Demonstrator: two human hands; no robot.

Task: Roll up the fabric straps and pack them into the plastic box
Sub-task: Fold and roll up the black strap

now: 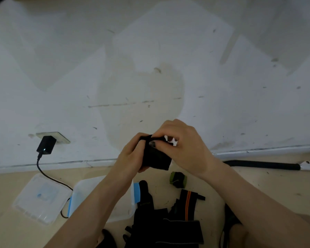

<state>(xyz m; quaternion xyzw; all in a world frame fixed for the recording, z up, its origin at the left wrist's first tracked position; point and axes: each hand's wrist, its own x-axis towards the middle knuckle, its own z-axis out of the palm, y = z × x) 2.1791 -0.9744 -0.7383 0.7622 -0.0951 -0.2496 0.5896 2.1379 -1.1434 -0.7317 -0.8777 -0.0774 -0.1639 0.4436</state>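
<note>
Your left hand (132, 154) and right hand (184, 149) are raised together in front of the wall (150, 59), both closed on the same black strap (157, 158). The left fingers curl round its left side from below, and the right thumb and fingers pinch its top edge, with a short length hanging down between your palms.

Below your hands, on the tan floor (7, 230), the clear plastic box (95, 190) sits open, partly hidden behind your left forearm, with a blue clip on its near right edge. Its lid (41, 197) lies flat just to the left of it.

A small rolled strap (177, 179) with green ends rests on the floor under your right wrist, apart from the box. Nearer you lies a loose pile of black straps (168, 224), one with an orange stripe.

On the left, a black charger (46, 144) is plugged into a wall socket, and its cable (43, 173) runs down across the floor between lid and box. A black hose (261, 164) lies along the base of the wall to the right.
</note>
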